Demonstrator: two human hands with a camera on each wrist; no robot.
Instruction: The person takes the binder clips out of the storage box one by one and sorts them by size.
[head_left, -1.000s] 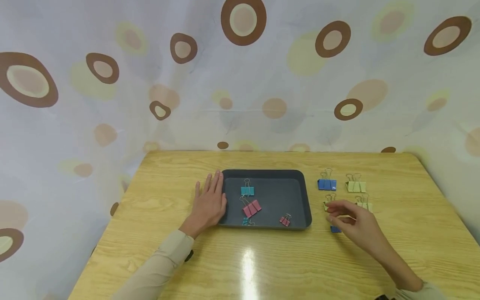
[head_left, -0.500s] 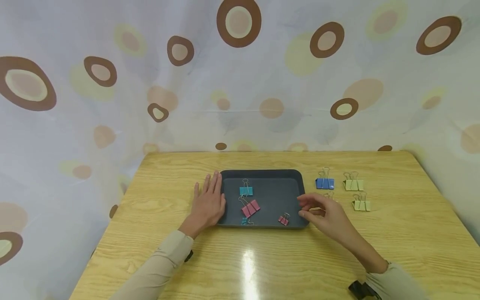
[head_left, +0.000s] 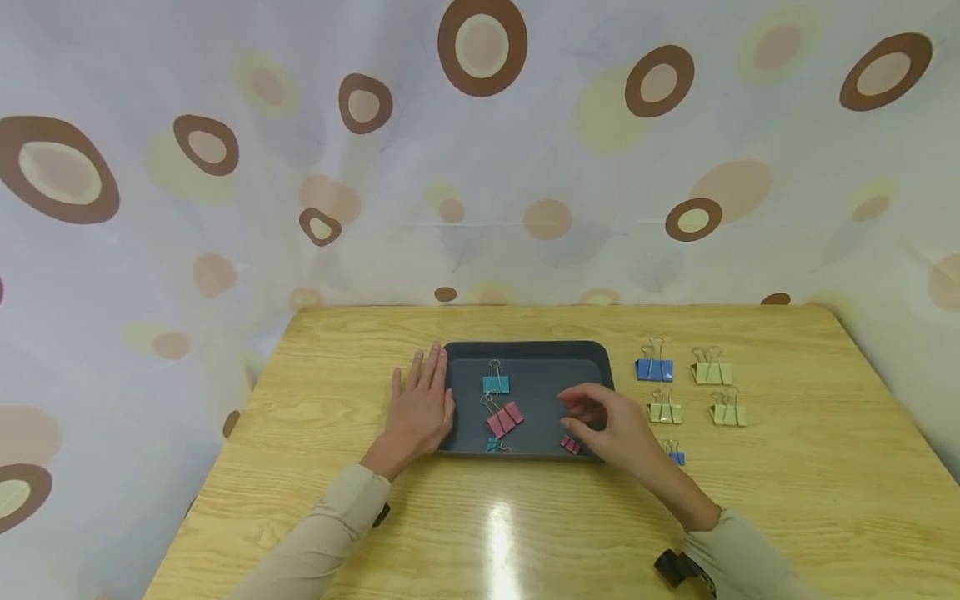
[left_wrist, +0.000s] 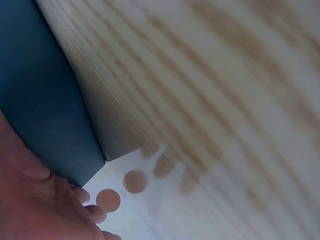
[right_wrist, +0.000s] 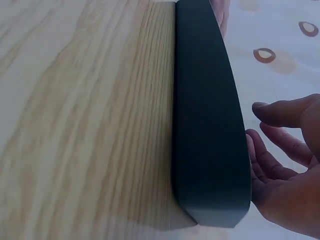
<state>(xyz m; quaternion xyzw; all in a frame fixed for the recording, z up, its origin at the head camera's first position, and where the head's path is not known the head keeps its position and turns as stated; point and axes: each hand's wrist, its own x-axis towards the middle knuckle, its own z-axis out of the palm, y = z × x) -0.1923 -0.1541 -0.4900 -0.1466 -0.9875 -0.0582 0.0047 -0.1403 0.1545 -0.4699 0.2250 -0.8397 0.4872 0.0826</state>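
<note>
Head view | left hand (head_left: 417, 417) straight-fingered against tray (head_left: 528, 349) | right hand (head_left: 611, 427) gaping, partly hiding small pink clip (head_left: 571, 446)

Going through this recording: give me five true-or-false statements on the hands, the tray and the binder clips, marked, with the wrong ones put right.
1. The left hand rests at the left edge of the dark grey rectangular tray. True.
2. The right hand pinches a binder clip. False: no clip shows in it.
3. Two pink binder clips with wire handles lie inside the tray. True.
4. The three pale yellow-green binder clips lie inside the tray. False: they are on the yellow wood-grain table, right of the tray.
5. The larger blue binder clip is farther from the person than the smaller blue binder clip. True.
</note>
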